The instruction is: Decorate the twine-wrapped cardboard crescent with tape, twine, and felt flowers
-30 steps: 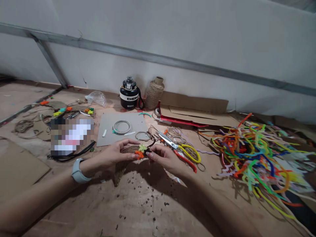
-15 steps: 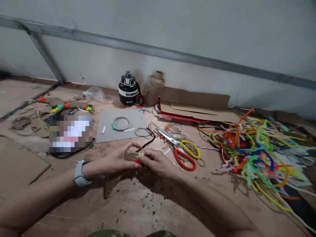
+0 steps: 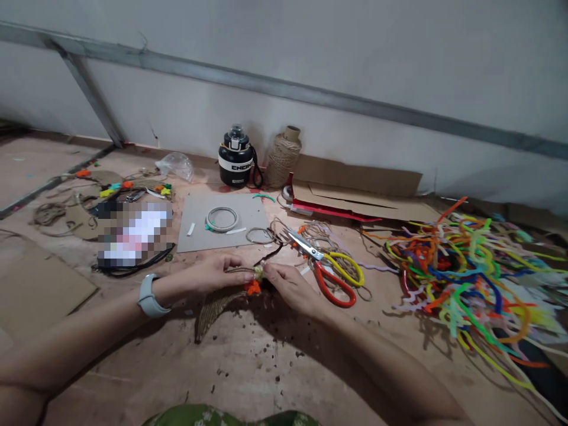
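My left hand [image 3: 217, 273], a grey watch on its wrist, grips a curved piece wrapped in brown twine [image 3: 215, 307]. One end of that piece hangs down to the left, below the hand. An orange fuzzy ornament [image 3: 252, 287] sits on it between my hands, beside a pale yellow one [image 3: 258, 272]. My right hand [image 3: 290, 285] is closed at the yellow ornament, thumb and fingers pinched together. Its fingertips are partly hidden. Scissors with red and yellow handles [image 3: 323, 260] lie just right of my right hand.
Grey card [image 3: 195, 228] with a tape roll [image 3: 222, 219] lies ahead. Behind stand a black bottle [image 3: 235, 163] and a twine spool [image 3: 284, 157]. Coloured pipe cleaners [image 3: 465, 278] heap at the right. Twine-wrapped pieces [image 3: 80, 219] and a blurred item [image 3: 133, 236] are at the left.
The view has shifted slightly. The wrapped piece has turned so the orange ornament shows fully below my fingers. My left fingers lie flatter along the piece.
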Demonstrator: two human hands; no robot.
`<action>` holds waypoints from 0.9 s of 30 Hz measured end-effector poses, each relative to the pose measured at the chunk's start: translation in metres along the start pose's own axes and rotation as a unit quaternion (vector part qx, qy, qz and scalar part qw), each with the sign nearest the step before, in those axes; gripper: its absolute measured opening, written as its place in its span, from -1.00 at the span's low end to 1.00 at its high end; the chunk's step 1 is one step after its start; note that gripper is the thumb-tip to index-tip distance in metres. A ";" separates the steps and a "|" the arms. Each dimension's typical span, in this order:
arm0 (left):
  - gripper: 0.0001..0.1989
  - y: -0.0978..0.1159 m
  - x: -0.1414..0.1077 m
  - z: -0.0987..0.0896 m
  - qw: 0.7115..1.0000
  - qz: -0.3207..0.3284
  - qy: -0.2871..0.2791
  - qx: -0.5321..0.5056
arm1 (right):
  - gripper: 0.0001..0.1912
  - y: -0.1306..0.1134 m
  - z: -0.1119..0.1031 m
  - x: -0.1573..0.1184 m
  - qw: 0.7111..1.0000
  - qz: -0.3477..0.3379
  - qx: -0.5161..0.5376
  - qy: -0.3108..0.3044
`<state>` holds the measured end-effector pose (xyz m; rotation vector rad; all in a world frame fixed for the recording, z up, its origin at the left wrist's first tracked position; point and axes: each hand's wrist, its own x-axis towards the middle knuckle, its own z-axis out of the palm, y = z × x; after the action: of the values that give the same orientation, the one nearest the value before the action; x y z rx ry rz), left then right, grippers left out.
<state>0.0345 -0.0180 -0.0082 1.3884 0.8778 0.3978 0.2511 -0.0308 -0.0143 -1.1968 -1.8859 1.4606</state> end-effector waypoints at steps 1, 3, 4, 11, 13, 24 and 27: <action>-0.58 -0.001 0.001 0.001 1.000 -0.016 -0.011 -0.011 | -0.39 -0.001 0.001 -0.001 1.000 0.001 0.010 -0.004; -0.55 -0.005 0.001 0.002 1.000 -0.022 -0.020 -0.003 | -0.41 -0.001 0.003 -0.002 1.000 -0.002 0.015 -0.013; -0.55 -0.007 0.002 0.002 1.000 -0.014 -0.017 0.012 | -0.42 -0.001 0.004 -0.002 1.000 -0.006 0.008 -0.016; -0.52 -0.015 0.001 0.002 0.990 0.036 0.027 0.137 | -0.47 0.002 0.010 -0.003 0.999 -0.022 -0.033 0.006; -0.53 -0.011 0.000 -0.002 0.989 0.037 0.024 0.140 | -0.46 0.003 0.009 -0.002 1.000 -0.009 -0.016 0.008; -0.51 0.009 -0.003 -0.013 0.987 -0.056 -0.020 -0.151 | -0.51 0.000 -0.007 -0.005 0.985 0.074 0.136 0.082; -0.46 0.004 -0.001 -0.015 0.984 -0.084 -0.017 -0.158 | -0.54 0.005 -0.010 -0.001 0.977 0.075 0.164 0.116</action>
<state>0.0240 -0.0080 -0.0028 1.0187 0.8556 0.3655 0.2613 -0.0264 -0.0161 -1.3022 -1.3641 1.5596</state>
